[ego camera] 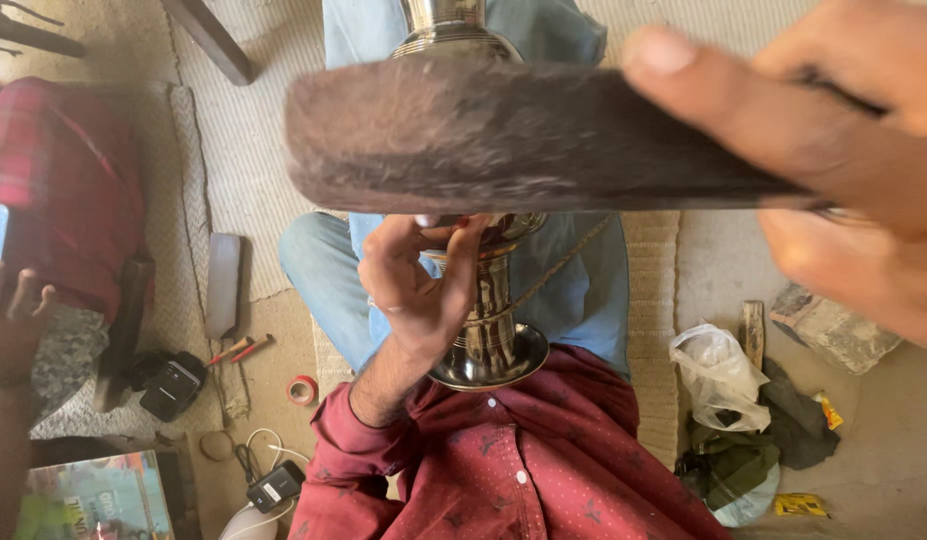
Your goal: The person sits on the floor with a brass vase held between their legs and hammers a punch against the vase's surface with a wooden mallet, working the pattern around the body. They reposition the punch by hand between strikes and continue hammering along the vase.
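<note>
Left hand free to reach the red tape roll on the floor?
Probably not as is: the left hand is wrapped around the metal vessel on the lap. The tape roll lies uncovered on the floor beside the knee, so it would have to let go first.

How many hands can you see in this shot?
3. The right hand grips a dark block at top right, the left hand holds the metal vessel at centre, and another person's hand is at the left edge.

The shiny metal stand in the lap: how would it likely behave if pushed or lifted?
The metal stand looks rigid and probably heavy for its size. Its polished surface may be slippery under the left hand. Lying across the legs on its round flared base, it seems apt to roll.
</note>
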